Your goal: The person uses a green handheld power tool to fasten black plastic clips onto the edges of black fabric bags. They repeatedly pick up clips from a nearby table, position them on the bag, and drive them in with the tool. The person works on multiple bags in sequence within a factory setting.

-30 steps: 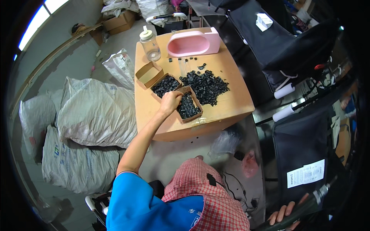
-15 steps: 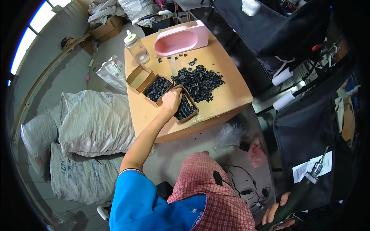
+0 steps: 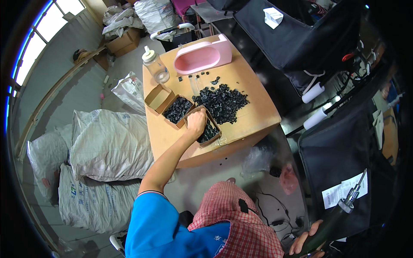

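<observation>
Since the first earlier frame, the bare left hand (image 3: 196, 122) has moved farther over the narrow, open-topped brown cardboard box (image 3: 211, 142), covering more of its far end, and the dark green cylindrical tool (image 3: 330, 225) with a silver metal head and slender bit has swung up, so that its bit now crosses a white paper label (image 3: 333, 195). The left hand reaches over the narrow box's left rim with fingers bent down among the small glossy black pieces (image 3: 208, 132) inside; its fingertips are hidden, so I cannot tell whether they pinch one. Well to the right of the narrow box and nearer the body, the right hand (image 3: 301, 241) has its fingers curled around the green tool's body. Just left of the narrow box and slightly beyond stands a second open brown cardboard box (image 3: 172, 122) of black pieces, with a third open brown cardboard box (image 3: 158, 98) farther that way. Beyond the narrow box and to its right spreads a loose heap of small black pieces (image 3: 221, 103); farther beyond are a pink, smooth-sided holder with an oval hollow (image 3: 223, 51) and a clear bottle with a cream lid (image 3: 157, 71). Beneath the narrow box is a large tan cardboard carton (image 3: 254, 99).
</observation>
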`<action>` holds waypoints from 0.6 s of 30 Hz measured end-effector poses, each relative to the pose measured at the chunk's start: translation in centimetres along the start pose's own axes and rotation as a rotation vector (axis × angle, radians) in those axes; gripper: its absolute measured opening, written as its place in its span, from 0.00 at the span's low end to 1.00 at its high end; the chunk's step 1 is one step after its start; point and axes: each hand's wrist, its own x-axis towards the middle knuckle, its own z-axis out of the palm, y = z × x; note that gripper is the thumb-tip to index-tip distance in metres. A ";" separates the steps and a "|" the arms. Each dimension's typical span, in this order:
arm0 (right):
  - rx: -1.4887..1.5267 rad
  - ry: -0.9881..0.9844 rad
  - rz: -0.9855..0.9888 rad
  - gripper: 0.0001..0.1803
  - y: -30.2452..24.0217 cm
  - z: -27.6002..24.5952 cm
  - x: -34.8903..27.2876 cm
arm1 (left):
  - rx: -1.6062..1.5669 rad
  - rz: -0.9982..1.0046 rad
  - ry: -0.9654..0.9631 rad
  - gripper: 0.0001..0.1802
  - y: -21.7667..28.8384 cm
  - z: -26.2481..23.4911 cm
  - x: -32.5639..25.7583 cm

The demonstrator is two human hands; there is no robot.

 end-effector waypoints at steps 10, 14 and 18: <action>0.006 -0.040 0.050 0.39 0.0 0.4 0.0 | 0.068 -0.005 -0.056 0.05 0.2 0.3 0.8; -0.003 -0.053 0.068 0.40 0.0 0.8 -0.5 | -0.004 -0.002 -0.017 0.05 -0.7 0.2 0.1; -0.005 -0.085 0.083 0.40 0.1 0.9 -0.8 | 0.075 -0.008 -0.068 0.05 -0.8 0.9 0.5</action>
